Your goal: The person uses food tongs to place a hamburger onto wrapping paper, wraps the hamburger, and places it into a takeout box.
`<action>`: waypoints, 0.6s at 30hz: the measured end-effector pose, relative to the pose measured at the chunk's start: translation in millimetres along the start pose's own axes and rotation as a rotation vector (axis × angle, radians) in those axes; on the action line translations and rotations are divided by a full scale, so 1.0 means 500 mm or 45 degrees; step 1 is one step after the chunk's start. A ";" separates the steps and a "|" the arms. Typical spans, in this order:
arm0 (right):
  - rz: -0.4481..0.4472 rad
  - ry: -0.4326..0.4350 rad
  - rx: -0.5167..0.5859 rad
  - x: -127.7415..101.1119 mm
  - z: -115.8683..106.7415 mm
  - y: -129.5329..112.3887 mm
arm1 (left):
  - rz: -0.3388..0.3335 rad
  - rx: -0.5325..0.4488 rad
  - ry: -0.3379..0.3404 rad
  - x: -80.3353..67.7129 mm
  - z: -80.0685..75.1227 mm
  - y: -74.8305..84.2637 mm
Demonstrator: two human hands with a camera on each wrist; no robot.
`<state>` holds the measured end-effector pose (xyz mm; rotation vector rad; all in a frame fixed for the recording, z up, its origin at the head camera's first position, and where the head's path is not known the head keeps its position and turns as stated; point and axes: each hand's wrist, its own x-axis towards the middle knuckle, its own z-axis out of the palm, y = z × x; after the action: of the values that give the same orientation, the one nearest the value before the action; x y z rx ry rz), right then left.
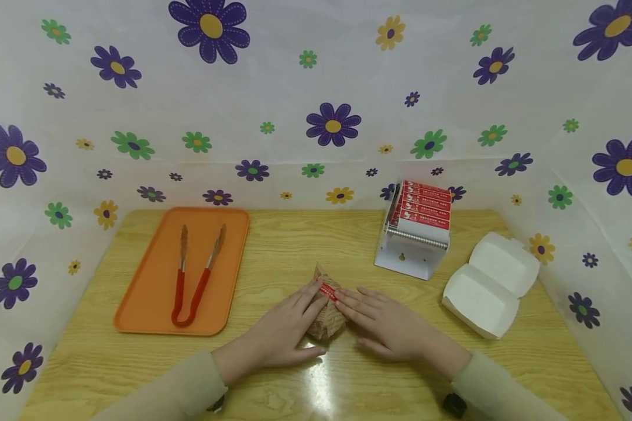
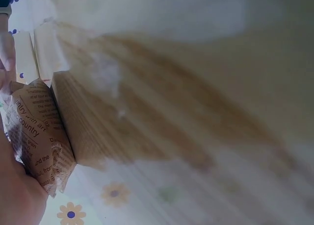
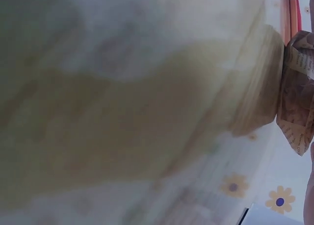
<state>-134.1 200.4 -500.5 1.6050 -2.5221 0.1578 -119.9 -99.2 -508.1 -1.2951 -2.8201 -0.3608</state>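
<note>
My remote left hand [image 1: 279, 329] and right hand [image 1: 391, 325], straight-fingered, nothing gripped, fingertips against red sticker [image 1: 327, 290], paper bundle [image 1: 326, 325] between.

Left forearm [image 1: 171, 386] slants up from the lower left, right forearm [image 1: 500, 383] from the lower right! And there, below centre frame, left grip [image 1: 287, 327] and right grip [image 1: 390, 327] angle inward, backs upward, fingers stretched out, fingertips close, thumbs pointing inward too!
</note>
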 end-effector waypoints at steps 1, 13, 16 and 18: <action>0.003 -0.012 0.000 -0.002 0.002 -0.001 | -0.004 -0.018 -0.003 0.000 0.000 0.000; 0.048 -0.066 -0.042 -0.011 0.013 -0.009 | -0.049 -0.144 -0.006 0.002 0.010 -0.005; 0.059 -0.070 -0.011 -0.011 0.016 -0.009 | -0.046 -0.154 -0.010 0.001 0.012 -0.007; 0.063 -0.063 0.014 -0.012 0.018 -0.009 | -0.037 -0.159 -0.011 0.000 0.013 -0.007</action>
<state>-127.8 202.4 -510.4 1.5707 -2.6038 0.1390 -122.1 -100.4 -515.1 -1.2796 -2.8681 -0.5415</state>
